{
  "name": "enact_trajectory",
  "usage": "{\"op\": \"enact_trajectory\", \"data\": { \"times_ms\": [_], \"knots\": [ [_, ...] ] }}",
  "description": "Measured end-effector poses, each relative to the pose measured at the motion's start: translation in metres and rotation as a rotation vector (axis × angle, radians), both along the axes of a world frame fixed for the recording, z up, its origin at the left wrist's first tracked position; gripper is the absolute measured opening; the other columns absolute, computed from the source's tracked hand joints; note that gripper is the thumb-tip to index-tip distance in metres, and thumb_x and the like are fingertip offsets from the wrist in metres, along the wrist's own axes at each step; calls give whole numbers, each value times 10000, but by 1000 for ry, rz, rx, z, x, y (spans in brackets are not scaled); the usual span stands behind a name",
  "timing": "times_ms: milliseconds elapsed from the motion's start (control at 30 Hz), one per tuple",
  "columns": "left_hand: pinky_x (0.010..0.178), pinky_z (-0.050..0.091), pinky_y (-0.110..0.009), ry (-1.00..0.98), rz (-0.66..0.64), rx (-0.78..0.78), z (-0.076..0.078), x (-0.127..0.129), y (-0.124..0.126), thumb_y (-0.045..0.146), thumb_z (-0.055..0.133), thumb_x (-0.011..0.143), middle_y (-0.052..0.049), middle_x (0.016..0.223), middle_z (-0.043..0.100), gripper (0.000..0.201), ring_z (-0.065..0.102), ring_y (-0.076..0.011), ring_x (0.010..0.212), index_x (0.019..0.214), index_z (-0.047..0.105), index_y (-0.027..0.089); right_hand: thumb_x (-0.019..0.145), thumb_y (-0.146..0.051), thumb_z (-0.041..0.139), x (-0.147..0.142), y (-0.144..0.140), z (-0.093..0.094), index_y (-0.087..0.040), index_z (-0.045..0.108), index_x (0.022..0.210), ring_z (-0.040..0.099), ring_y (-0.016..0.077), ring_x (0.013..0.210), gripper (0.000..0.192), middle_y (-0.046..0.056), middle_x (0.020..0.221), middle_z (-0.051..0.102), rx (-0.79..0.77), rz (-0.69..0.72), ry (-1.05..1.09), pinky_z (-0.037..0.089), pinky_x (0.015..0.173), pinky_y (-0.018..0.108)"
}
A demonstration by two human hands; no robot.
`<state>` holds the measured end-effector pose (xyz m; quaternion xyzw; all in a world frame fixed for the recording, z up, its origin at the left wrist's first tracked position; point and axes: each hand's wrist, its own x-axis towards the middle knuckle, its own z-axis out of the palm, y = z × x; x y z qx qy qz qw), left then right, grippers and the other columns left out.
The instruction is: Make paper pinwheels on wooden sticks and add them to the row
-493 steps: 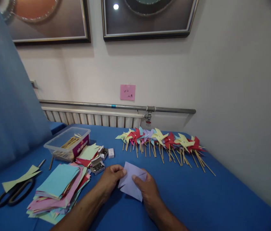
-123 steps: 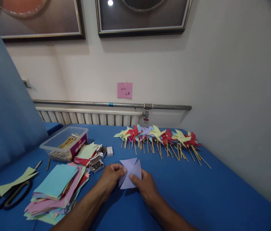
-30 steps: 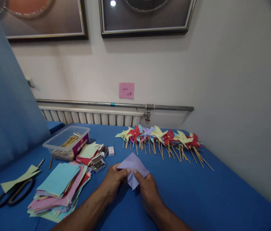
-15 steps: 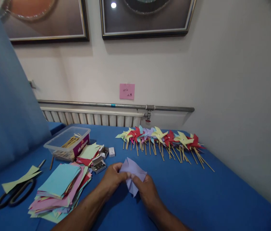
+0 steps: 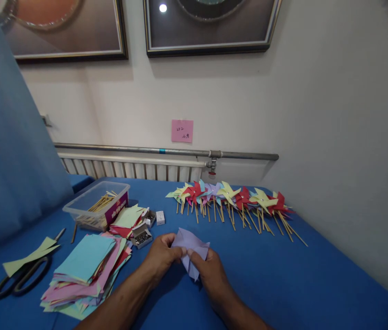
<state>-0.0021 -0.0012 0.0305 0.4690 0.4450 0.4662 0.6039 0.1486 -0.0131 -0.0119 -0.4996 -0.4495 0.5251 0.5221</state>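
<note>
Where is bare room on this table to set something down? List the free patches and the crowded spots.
Free: the blue tablecloth right of the right hand, below the row of paper pinwheels on sticks. Crowded: the left side, with the stack of coloured paper squares, black scissors and clear plastic box of sticks. Both hands pinch the lilac paper.

The lilac paper is partly covered by the left hand and right hand, so its folds under the fingers cannot be made out. The writing on the pink note above the paper is too small to read. Both framed pictures higher up are cut off by the top edge.
</note>
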Motion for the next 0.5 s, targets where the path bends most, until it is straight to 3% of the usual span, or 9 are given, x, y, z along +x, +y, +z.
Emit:
{"op": "enact_trajectory", "data": {
  "times_ms": [500],
  "knots": [
    [528,362,-236,-7,-30,2,-5,0,2,363,889,521,16,563,597,329,477,-106,517,664,696,138,681,-516,796,1,0,1,-141,782,856,619,185,586,414,37,658,729,-13,-8,-13,468,565,279]
  ]
}}
